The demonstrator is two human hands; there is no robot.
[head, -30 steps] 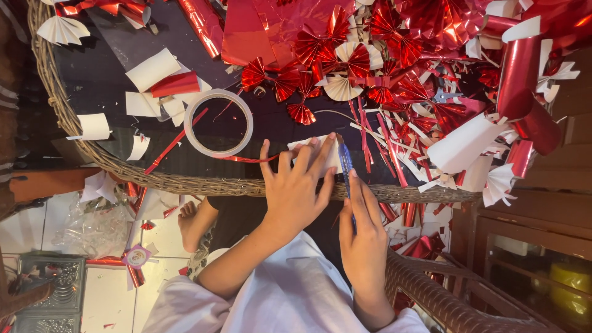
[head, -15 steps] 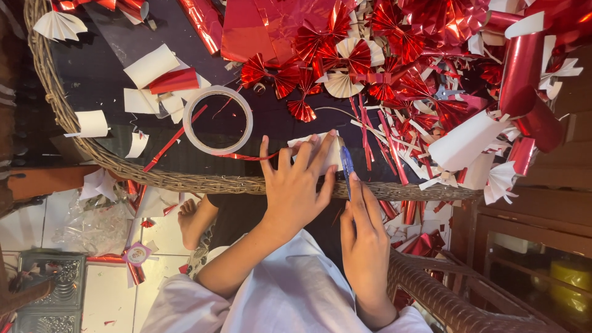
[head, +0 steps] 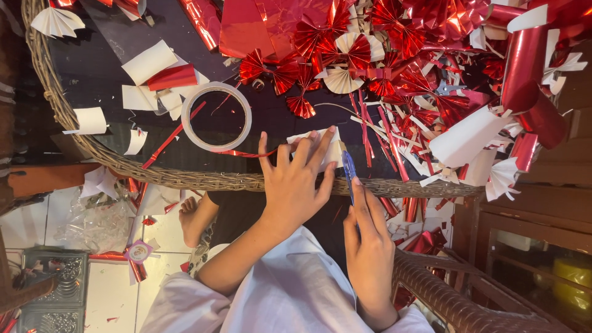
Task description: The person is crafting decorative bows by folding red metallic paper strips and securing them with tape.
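Comparing the earlier views with this one, almost nothing is found to have shifted: both hands have been kept where they were, beside the tape ring (head: 216, 117), and only a slight change in framing is noticed.

The left hand (head: 290, 185) is laid flat, fingers spread apart, on the white paper piece (head: 330, 151), which lies just beyond the tape ring on the side away from the scattered white scraps (head: 148, 61). The paper is pinned under the fingertips, not gripped.

The right hand (head: 370, 246) is closed around a slim blue tool (head: 348, 169), whose tip is set against the paper's outer edge, farther from the tape ring than the left hand. Whether a knife or a pen is held cannot be told at this size.

Since the tool's tip has hardly travelled between the views, the stroke along the paper's edge is judged to be slow and careful, or barely begun; the paper has been kept steady throughout, so the line is likely being held true.

A thin red foil strip (head: 237, 153) is seen running from under the tape ring toward the left hand, and it has not been disturbed. The heap of red foil fans (head: 308, 40), past the tape ring and farther from the person, is likewise unchanged. The wicker rim (head: 185, 179) passes just below the tape ring and under both wrists.
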